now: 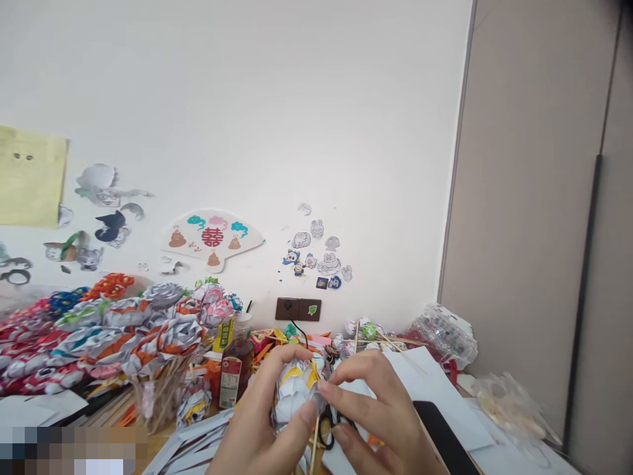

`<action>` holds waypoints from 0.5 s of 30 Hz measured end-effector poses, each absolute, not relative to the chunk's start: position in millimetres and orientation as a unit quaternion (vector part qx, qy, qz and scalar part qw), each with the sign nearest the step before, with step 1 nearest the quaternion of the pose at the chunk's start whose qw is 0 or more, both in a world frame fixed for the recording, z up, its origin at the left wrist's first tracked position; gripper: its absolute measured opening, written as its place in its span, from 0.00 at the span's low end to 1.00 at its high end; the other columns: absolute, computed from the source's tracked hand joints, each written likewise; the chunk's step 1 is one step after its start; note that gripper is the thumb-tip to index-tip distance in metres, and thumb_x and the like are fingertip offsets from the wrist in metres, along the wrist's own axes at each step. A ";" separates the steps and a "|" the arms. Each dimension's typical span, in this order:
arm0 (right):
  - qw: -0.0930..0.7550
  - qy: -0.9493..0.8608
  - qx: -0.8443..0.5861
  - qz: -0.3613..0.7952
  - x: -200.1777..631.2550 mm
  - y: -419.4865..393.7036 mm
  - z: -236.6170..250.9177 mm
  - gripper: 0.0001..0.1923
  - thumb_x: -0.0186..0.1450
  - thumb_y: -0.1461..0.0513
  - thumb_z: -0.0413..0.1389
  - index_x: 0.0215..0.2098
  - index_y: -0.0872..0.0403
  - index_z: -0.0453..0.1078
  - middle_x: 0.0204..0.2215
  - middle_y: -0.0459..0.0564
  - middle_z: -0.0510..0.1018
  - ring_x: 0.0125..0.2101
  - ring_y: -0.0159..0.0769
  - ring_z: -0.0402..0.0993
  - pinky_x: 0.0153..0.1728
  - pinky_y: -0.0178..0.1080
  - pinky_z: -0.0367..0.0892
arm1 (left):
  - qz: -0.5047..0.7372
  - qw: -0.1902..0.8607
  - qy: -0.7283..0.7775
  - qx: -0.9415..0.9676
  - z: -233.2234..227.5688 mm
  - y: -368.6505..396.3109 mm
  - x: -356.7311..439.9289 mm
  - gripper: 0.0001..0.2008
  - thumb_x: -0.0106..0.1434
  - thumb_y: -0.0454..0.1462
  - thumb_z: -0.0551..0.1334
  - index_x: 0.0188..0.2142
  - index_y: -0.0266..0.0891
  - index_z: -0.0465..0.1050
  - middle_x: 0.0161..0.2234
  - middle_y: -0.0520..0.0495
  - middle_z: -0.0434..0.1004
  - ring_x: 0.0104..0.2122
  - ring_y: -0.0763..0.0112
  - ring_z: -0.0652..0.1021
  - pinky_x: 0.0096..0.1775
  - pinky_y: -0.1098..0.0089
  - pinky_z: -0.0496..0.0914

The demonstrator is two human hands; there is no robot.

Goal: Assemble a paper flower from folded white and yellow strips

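Note:
A paper flower [291, 399] of white and yellow folded petals, on a thin wooden stick [314, 445], is held upright low in the middle of the head view. My left hand [262, 422] curls around its left side, thumb in front and fingers behind. At the flower's right edge, the thumb and index finger of my right hand [383, 402] pinch a white petal. Behind and below the fingers show the black handles of scissors [325, 425], partly covered by my right hand. White paper strips [198, 442] lie beside my left wrist.
Many finished paper flowers [168, 336] crowd the left side, above a holder of sticks [158, 402]. A dark bottle [236, 363] stands left of my hands. On the right are white sheets [430, 382], a black phone-like slab [445, 439] and plastic bags [514, 406]. A wall socket [298, 309] is behind.

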State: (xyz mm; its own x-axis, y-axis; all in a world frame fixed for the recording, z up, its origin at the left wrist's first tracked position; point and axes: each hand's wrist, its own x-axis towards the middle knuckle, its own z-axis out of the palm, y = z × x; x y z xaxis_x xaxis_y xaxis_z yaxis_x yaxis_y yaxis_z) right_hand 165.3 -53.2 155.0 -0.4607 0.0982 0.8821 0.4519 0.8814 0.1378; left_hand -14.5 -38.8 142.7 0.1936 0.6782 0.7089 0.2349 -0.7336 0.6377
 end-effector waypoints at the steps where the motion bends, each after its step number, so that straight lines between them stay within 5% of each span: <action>1: 0.493 -0.831 -0.161 -0.201 164.6 -52.6 154.1 0.19 0.65 0.68 0.50 0.54 0.55 0.64 0.40 0.53 0.70 0.38 0.38 0.66 0.38 0.42 0.66 | 0.558 0.202 0.297 0.748 144.1 -39.5 -15.2 0.11 0.62 0.38 0.56 0.45 0.49 0.65 0.37 0.53 0.78 0.35 0.64 0.80 0.35 0.72 0.74; 7: 0.511 -0.804 -0.148 -0.265 160.8 -49.3 150.5 0.18 0.64 0.69 0.50 0.52 0.57 0.66 0.36 0.54 0.71 0.36 0.39 0.67 0.35 0.42 0.67 | 0.564 0.209 0.289 0.745 150.0 -41.9 -15.9 0.11 0.61 0.36 0.56 0.44 0.48 0.65 0.36 0.54 0.79 0.32 0.65 0.80 0.34 0.73 0.74; 15: 0.508 -0.821 -0.162 -0.206 158.9 -49.2 150.2 0.21 0.67 0.62 0.50 0.58 0.53 0.59 0.41 0.54 0.70 0.40 0.40 0.67 0.38 0.42 0.67 | 0.584 0.190 0.313 0.725 144.3 -41.7 -14.2 0.12 0.58 0.37 0.60 0.43 0.49 0.69 0.41 0.51 0.78 0.42 0.58 0.78 0.38 0.70 0.74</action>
